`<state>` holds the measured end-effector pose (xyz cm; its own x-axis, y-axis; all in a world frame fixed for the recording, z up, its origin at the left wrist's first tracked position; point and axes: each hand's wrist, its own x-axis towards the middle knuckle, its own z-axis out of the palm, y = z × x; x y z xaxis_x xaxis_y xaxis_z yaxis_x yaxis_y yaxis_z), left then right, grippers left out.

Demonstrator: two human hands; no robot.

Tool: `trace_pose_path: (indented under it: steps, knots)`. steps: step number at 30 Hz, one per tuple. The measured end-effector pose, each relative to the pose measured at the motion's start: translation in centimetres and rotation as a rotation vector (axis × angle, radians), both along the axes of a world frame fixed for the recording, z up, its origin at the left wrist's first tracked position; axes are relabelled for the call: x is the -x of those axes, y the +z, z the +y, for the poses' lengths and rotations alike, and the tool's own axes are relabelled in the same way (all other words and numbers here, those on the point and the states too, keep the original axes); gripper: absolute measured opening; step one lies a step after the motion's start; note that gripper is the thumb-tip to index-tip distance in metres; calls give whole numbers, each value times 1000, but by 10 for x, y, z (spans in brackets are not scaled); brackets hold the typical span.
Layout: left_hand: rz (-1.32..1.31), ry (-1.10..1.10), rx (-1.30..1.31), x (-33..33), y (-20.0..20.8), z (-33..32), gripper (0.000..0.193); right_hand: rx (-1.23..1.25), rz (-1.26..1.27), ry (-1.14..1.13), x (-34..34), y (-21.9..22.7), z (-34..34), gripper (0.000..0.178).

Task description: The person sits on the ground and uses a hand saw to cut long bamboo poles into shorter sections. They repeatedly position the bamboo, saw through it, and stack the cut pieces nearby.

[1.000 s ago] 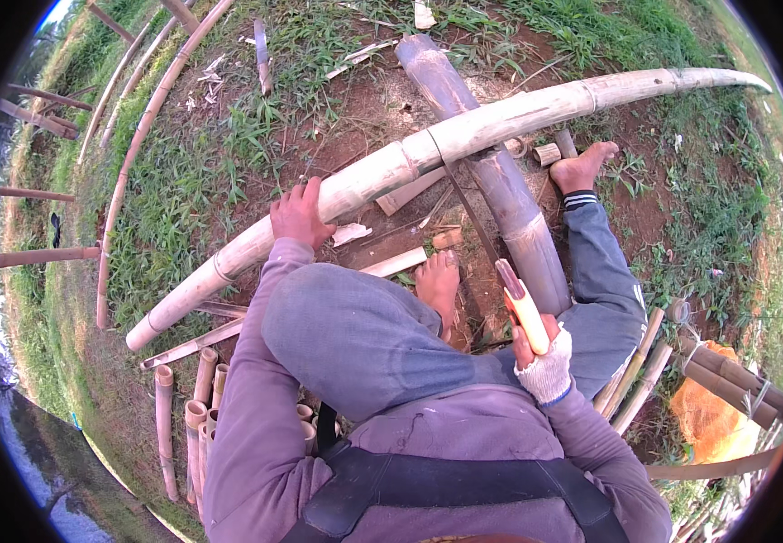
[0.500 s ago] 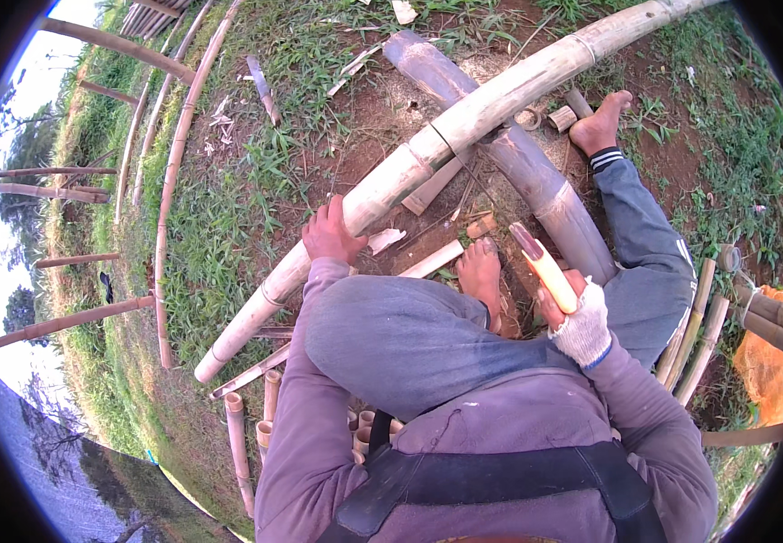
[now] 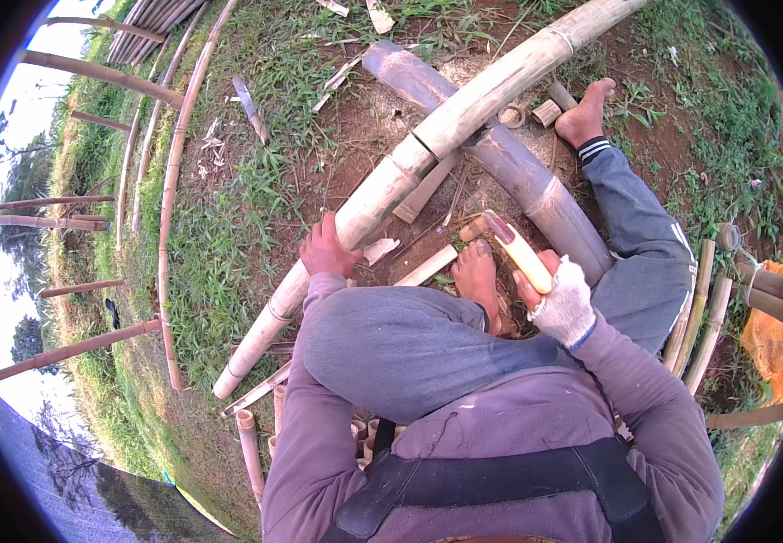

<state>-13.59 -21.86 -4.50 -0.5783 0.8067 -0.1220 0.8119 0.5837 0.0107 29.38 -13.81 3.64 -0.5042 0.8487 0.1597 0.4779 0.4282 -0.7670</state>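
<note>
A long pale bamboo pole (image 3: 382, 190) slants from lower left to upper right and crosses over a thick greyish bamboo log (image 3: 523, 172). A dark gap runs across the pole just left of the log. My bare left hand (image 3: 330, 249) is closed round the near part of the pole, beside my bent knee. In my right hand (image 3: 554, 294), which wears a white glove with bare fingertips showing, is a tool with a pale yellow handle (image 3: 527, 262) and a dark brown end. It points up and left, apart from the pole; its exact kind cannot be told.
My bare feet rest near the log, with a short bamboo offcut (image 3: 545, 112) by the far one. Cut bamboo tubes (image 3: 248, 443) stand at lower left. A blade-shaped piece (image 3: 250, 110) lies in the grass. Right are bamboo poles (image 3: 708, 317) and an orange sack (image 3: 772, 339).
The gap across the pole has widened, and the pole's near part sits slightly out of line with the far part. The view has shifted a little. Both hands keep their holds.
</note>
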Motion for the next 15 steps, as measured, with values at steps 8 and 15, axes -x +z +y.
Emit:
trace_pose_path:
  steps: [8, 15]
  knots:
    - [0, -31, -33, -10, 8, 15, 98, -44, 37, -126, 83, -39, 71, 25]
    - [-14, -10, -35, 0, -2, 4, 101, -13, 47, -49, 22, -6, 16, 21]
